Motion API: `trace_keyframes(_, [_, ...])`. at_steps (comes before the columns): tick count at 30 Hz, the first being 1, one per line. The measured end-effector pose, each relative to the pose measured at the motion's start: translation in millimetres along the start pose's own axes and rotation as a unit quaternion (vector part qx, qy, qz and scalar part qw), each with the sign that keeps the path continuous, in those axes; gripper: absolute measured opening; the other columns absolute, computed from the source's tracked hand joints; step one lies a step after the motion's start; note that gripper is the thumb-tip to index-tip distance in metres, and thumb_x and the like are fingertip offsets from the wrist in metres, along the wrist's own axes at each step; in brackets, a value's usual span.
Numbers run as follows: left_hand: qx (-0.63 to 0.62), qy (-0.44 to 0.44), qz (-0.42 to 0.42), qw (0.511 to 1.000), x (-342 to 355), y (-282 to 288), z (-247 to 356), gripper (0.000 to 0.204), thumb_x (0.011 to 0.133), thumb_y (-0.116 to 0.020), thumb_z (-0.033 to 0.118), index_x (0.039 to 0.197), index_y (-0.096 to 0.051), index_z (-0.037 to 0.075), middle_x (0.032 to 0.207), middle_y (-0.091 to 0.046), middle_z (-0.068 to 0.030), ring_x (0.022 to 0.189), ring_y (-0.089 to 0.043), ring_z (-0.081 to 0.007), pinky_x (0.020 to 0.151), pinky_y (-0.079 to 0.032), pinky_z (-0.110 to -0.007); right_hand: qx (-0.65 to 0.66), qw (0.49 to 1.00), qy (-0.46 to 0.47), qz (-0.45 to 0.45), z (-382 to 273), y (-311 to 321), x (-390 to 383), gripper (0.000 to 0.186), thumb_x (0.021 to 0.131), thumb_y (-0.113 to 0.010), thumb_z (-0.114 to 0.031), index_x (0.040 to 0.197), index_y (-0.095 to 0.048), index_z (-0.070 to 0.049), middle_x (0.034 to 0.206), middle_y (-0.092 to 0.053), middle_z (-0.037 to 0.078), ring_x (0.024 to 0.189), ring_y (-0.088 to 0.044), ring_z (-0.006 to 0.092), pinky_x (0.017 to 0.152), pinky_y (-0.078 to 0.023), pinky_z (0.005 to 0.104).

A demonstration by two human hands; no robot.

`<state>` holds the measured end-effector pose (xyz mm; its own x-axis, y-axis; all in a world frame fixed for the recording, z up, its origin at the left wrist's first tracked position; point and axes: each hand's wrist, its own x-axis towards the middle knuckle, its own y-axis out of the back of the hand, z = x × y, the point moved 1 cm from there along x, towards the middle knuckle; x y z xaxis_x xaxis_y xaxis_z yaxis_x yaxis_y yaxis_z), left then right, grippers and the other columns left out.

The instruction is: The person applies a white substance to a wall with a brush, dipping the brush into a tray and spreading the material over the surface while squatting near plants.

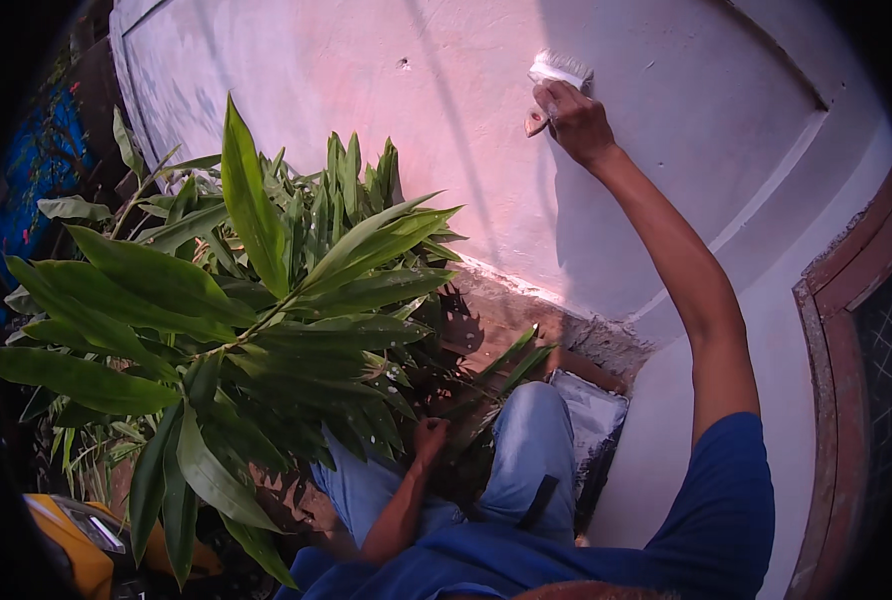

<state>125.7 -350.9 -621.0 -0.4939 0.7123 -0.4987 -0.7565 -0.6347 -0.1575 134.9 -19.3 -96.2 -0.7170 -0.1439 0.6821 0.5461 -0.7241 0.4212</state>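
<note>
My right hand (574, 118) is raised at the end of an outstretched arm and closed round the handle of a wide paintbrush (562, 68). The brush's pale bristles point up and lie against the whitish-pink wall (486, 120); its reddish handle end sticks out below my fingers. Low down, my left hand (430, 438) hangs in shade near my knee, beside the leaves. Its fingers look curled, and whatever they may hold is hidden. To the right of my other knee stands a paint-smeared white tray (591, 410), partly covered by my leg.
A big leafy green plant (266, 310) fills the left side, close to my left arm. At lower left is a yellow and black vehicle part (76, 545). A brown-framed window or door (836, 300) with mesh stands at right. Brownish ground (481, 335) meets the wall's foot.
</note>
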Motion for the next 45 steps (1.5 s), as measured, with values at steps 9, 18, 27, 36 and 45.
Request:
trace_keyframes(9, [0.098, -0.062, 0.011, 0.993, -18.2, -23.0, 25.0, 0.027, 0.073, -0.065, 0.023, 0.085, -0.06, 0.0, 0.068, -0.06, -0.0072, 0.059, -0.057, -0.0131, 0.056, -0.046, -0.027, 0.277, 0.927, -0.093, -0.234, -71.0, -37.5, -96.4, 0.018, 0.076, -0.054, -0.008, 0.093, -0.059, -0.011, 0.081, -0.057, 0.008, 0.076, -0.059, 0.0282, 0.063, -0.048, 0.0393])
trace_keyframes(18, [0.061, -0.025, 0.023, 0.998, -7.2, -21.3, 8.9, 0.023, 0.073, -0.065, 0.021, 0.083, -0.059, 0.001, 0.067, -0.059, -0.0054, 0.059, -0.056, -0.0115, 0.055, -0.045, -0.026, 0.029, 0.991, -0.053, 0.117, 57.7, 82.6, 6.3, 0.008, 0.075, -0.056, -0.006, 0.082, -0.059, -0.005, 0.077, -0.06, 0.01, 0.067, -0.059, 0.0276, 0.056, -0.048, 0.0352])
trace_keyframes(27, [0.089, -0.05, 0.012, 0.995, -14.1, -37.9, 1.8, 0.021, 0.079, -0.064, 0.019, 0.087, -0.056, 0.002, 0.074, -0.058, -0.0041, 0.062, -0.056, -0.0106, 0.054, -0.047, -0.024, 0.215, 0.953, -0.11, -0.184, -81.8, -24.4, -216.9, 0.011, 0.079, -0.056, -0.015, 0.089, -0.058, -0.009, 0.094, -0.059, 0.007, 0.083, -0.061, 0.025, 0.063, -0.052, 0.037])
trace_keyframes(36, [0.086, -0.034, 0.024, 0.995, -13.0, -36.7, -1.4, 0.023, 0.076, -0.066, 0.021, 0.086, -0.058, 0.002, 0.069, -0.059, -0.0034, 0.06, -0.053, -0.0099, 0.055, -0.044, -0.025, 0.139, 0.971, -0.194, 0.02, 20.6, 38.5, -114.0, 0.018, 0.075, -0.062, -0.013, 0.093, -0.061, -0.01, 0.085, -0.063, 0.005, 0.072, -0.063, 0.0237, 0.058, -0.051, 0.0312])
trace_keyframes(45, [0.08, -0.038, 0.029, 0.996, -11.7, -45.0, 2.6, 0.022, 0.075, -0.065, 0.02, 0.086, -0.058, 0.002, 0.069, -0.057, -0.0031, 0.059, -0.051, -0.0096, 0.055, -0.042, -0.025, 0.073, 0.99, -0.056, -0.109, -34.2, 16.1, -177.5, 0.028, 0.068, -0.062, -0.005, 0.095, -0.06, -0.01, 0.095, -0.061, 0.005, 0.084, -0.062, 0.0214, 0.066, -0.054, 0.0324])
